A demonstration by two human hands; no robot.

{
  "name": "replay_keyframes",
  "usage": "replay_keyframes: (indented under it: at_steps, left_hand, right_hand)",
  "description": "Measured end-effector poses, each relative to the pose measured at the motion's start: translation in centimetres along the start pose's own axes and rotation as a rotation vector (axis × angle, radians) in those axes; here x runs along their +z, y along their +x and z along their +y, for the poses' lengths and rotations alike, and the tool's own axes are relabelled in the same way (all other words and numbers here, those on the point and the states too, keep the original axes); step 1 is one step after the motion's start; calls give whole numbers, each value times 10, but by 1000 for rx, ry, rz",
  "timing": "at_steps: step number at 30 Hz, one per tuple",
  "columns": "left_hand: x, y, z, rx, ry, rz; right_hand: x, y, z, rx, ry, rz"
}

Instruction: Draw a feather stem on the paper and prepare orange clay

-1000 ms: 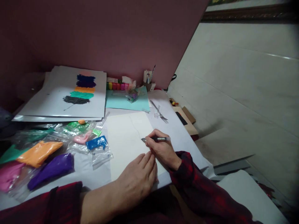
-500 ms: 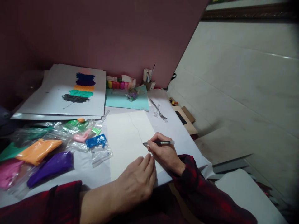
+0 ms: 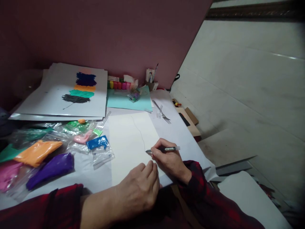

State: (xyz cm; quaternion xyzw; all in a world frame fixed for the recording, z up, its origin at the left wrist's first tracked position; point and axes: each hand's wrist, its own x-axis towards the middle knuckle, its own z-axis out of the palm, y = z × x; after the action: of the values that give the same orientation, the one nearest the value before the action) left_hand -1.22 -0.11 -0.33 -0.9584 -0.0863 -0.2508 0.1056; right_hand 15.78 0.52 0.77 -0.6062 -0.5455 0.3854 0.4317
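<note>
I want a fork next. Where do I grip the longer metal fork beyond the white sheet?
By its slim far handle end, pinched from above: the longer silver metal fork lies flat, tines toward you, second fork beside its tines.

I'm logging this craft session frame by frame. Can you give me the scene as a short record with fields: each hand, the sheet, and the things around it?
right hand: grips pen, tip on white sheet
left hand: lies flat, fingers on the sheet's near edge
sheet: carries a thin drawn line that ends at the pen tip
left of sheet: blue clay bag, orange clay, purple clay
behind sheet: teal paper, forks, painted sheet with colour stripes
</note>
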Motion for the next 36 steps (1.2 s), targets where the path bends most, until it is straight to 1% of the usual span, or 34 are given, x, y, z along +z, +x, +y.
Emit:
replay_keyframes:
  at_steps: [4,7,10,16,19,22,27,32,36]
  left_hand:
    - [0,-1,3,-2,17,29]
    - [-3,-2,7,36,14,22]
    - [-6,-2,12,72,-5,31]
    - [-8,-4,17,72,43,42]
    - [-10,-5,18,110,50,35]
    - [-13,-6,18,139,43,52]
    - [-16,-4,21,129,57,67]
    - [-19,-3,25,83,45,95]
    - [-23,-6,27,131,16,59]
  right_hand:
    - [-1,-4,-2,-12,-22,-6]
    - [-1,-7,-2,-12,-29,-1]
    - [-1,-9,-2,3,-1,-8]
    - [-1,-13,-5,40,30,-39]
    - [-1,-14,-5,34,23,-37]
    - [-1,-14,-6,38,18,-41]
    - [-1,-14,-8,37,10,-56]
    - [1,-16,-9,52,26,-62]
    - [1,-17,-8,47,21,-77]
